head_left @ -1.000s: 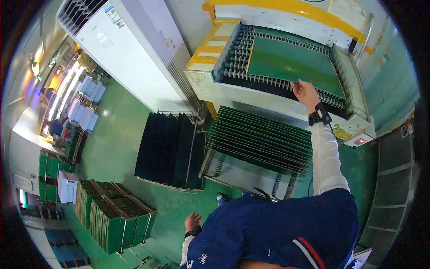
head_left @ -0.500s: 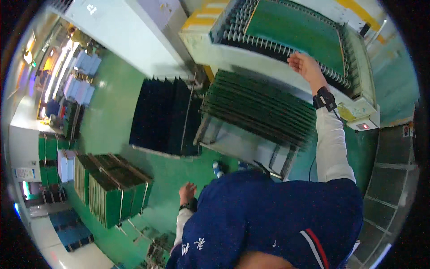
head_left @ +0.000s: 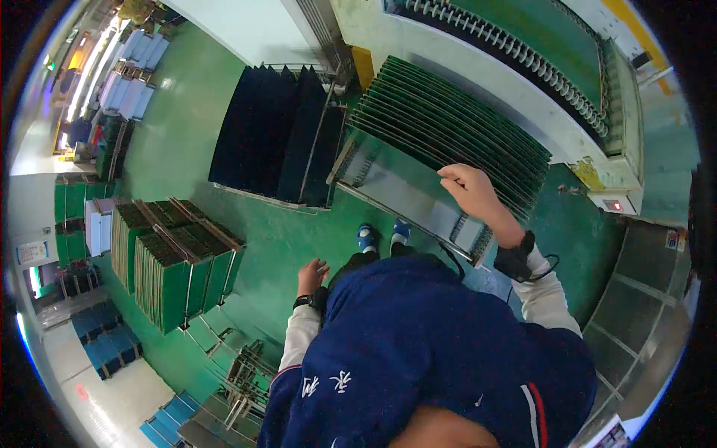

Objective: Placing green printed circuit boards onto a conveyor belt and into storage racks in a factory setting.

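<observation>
My right hand (head_left: 475,196) hangs over a rack (head_left: 407,215) whose far part is filled with several thin green panels (head_left: 455,112) standing on edge in a row. Its fingers are loosely bent, a gap shows between thumb and forefinger, and I see nothing in them. The hand is nearest to the front panel; whether it touches that panel I cannot tell. Low at my left side, my left hand (head_left: 312,276) has its fingers slightly apart and holds nothing.
Beyond the rack runs a roller conveyor machine (head_left: 515,67) with a green panel (head_left: 538,30) on it. A rack of dark panels (head_left: 261,142) stands to the left. Further left is a cart of green boards (head_left: 168,276); a metal frame cart (head_left: 250,381) sits lower left.
My right hand has come down from the conveyor's edge to above the panel rack. My view has shifted, bringing the rack and my feet more fully into sight. My left hand stays low.
</observation>
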Demonstrator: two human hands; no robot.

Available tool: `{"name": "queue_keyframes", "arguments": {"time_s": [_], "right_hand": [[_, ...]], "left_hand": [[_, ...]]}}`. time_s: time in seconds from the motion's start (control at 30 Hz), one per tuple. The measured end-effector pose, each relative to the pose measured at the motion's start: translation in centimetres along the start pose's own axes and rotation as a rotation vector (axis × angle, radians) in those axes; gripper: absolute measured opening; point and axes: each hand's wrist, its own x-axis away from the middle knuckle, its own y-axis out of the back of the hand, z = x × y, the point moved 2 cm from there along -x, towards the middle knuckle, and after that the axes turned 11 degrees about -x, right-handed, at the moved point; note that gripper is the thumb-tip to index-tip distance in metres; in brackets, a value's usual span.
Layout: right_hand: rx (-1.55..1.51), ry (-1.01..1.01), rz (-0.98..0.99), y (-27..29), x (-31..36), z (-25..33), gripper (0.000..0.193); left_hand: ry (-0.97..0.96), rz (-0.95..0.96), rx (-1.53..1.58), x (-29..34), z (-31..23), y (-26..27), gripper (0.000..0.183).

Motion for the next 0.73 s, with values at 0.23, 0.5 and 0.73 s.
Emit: {"name": "queue_keyframes", "arguments": {"time_s": [0.23, 0.5, 0.73], "right_hand": [[0.238, 0.06, -0.193, -3.1, 2.2, -1.2, 0.028], [0.466, -0.187, -0.154, -5.9, 0.3, -4.0, 0.017], [0.485, -0.148, -0.253, -6.3, 0.4, -4.7, 0.015]], "left_hand": [[-0.006, 0.058, -0.065, -2.5, -2.5, 0.3, 0.036], [-0.635, 0.261, -0.779, -7.8, 2.3, 9.0, 0.021], [0.168, 0.353, -0.144, -12.0, 3.3, 13.5, 0.068]]}}
